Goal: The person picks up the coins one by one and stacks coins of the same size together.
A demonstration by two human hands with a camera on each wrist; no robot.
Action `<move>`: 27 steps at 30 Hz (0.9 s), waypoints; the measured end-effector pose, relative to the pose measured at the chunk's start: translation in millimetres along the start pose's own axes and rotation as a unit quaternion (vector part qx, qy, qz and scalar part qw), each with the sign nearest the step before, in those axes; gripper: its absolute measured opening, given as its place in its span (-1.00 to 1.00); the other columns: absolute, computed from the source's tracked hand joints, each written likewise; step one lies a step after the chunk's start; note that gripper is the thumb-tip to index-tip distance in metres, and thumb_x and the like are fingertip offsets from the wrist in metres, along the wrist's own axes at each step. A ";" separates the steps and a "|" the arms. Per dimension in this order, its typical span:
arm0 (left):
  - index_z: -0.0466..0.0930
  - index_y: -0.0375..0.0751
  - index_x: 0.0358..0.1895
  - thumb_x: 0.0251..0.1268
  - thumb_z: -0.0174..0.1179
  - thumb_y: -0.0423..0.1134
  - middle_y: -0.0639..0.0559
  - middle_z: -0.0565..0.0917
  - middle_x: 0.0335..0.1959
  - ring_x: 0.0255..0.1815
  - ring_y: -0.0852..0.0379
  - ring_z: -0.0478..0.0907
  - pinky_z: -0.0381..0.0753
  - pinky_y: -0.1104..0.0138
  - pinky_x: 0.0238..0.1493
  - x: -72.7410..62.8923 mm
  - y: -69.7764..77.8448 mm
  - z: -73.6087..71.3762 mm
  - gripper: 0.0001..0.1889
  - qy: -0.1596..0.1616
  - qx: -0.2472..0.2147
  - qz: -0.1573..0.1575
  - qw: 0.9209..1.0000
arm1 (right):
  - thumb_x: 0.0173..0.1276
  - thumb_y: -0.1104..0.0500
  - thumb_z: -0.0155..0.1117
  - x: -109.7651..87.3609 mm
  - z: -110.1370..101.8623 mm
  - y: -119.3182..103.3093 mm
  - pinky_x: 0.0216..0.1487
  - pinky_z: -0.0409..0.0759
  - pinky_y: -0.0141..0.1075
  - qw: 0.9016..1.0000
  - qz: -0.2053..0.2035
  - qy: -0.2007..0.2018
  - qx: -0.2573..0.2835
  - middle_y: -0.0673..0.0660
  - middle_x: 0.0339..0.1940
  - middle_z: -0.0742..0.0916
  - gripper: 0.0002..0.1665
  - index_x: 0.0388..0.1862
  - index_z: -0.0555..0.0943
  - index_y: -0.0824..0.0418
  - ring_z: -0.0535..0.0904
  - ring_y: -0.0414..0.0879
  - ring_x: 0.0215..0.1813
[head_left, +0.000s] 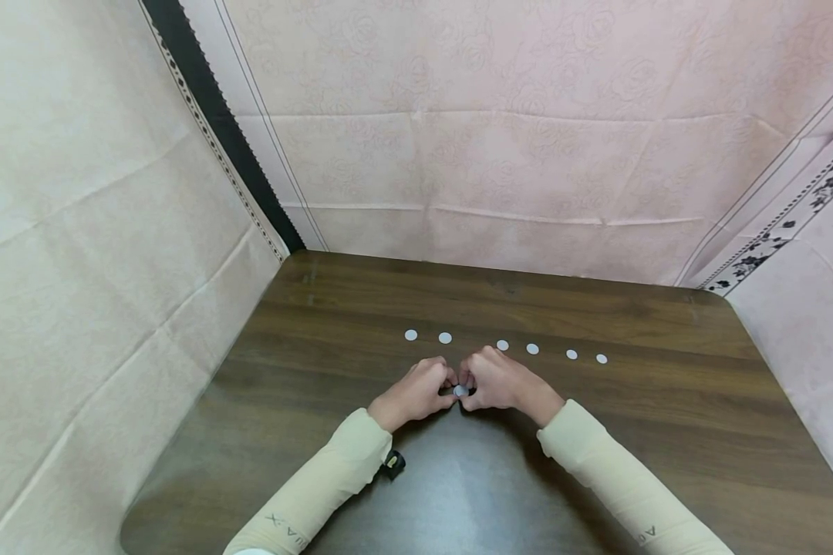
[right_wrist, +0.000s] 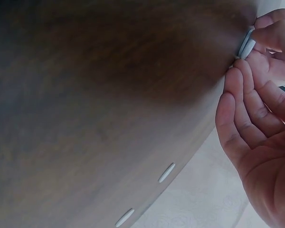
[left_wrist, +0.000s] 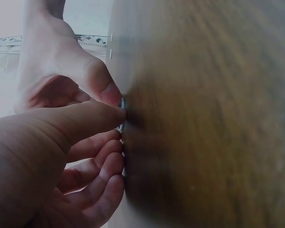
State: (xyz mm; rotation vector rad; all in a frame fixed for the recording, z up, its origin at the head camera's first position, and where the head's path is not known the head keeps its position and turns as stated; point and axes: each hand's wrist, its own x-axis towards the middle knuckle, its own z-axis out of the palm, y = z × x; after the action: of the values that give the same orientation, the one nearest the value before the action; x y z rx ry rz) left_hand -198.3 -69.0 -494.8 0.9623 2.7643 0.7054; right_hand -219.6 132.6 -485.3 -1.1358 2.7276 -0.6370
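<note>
A small white disc (head_left: 461,391) lies at the tabletop between my two hands. My left hand (head_left: 416,395) holds its left edge between thumb and fingers, the fingers curled down to the wood. From the other side my right hand (head_left: 503,381) pinches the same disc, thumb nearer me. In the right wrist view the disc (right_wrist: 247,46) shows edge-on with a bluish line along it; whether it is one piece or two stacked, I cannot tell. The left wrist view shows only a sliver of the disc (left_wrist: 123,102), mostly hidden by the thumbs.
Beyond the hands, several like discs lie in a loose row on the brown wooden table (head_left: 305,462), among them a leftmost disc (head_left: 411,335) and a rightmost disc (head_left: 601,359). A small black object (head_left: 392,464) sits by the left sleeve. Pale patterned cloth (head_left: 500,169) hangs around the table.
</note>
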 end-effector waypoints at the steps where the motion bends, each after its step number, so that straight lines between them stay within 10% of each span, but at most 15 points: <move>1: 0.79 -0.24 -0.16 0.38 0.42 -0.26 0.01 0.66 -0.21 -0.22 0.17 0.54 0.59 0.40 -0.16 -0.1 0.2 -0.2 -0.88 0.001 0.000 0.000 1.000 | 0.05 0.16 0.57 0.1 -0.1 -0.2 -0.35 0.60 -0.48 1.000 0.001 -0.001 -0.001 -0.10 -0.50 0.76 -0.86 -0.45 0.73 0.09 0.58 -0.41 -0.43; 27: 0.77 -0.20 -0.16 0.40 0.42 -0.23 0.00 0.67 -0.20 -0.21 0.17 0.58 0.62 0.40 -0.15 -1.9 1.9 -0.7 -0.88 -0.005 0.014 -0.003 1.000 | 0.07 0.29 0.57 -5.4 -4.4 -1.9 -0.25 0.67 -0.47 0.999 -0.019 -0.015 0.025 0.01 -0.40 0.82 -0.85 -0.36 0.77 0.19 0.75 -0.23 -0.33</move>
State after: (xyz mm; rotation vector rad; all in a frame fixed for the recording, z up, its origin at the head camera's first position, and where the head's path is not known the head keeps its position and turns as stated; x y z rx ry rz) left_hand -195.9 -69.1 -493.3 0.9608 2.7746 0.6622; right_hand -215.7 136.6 -480.8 -1.1801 2.6563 -0.6831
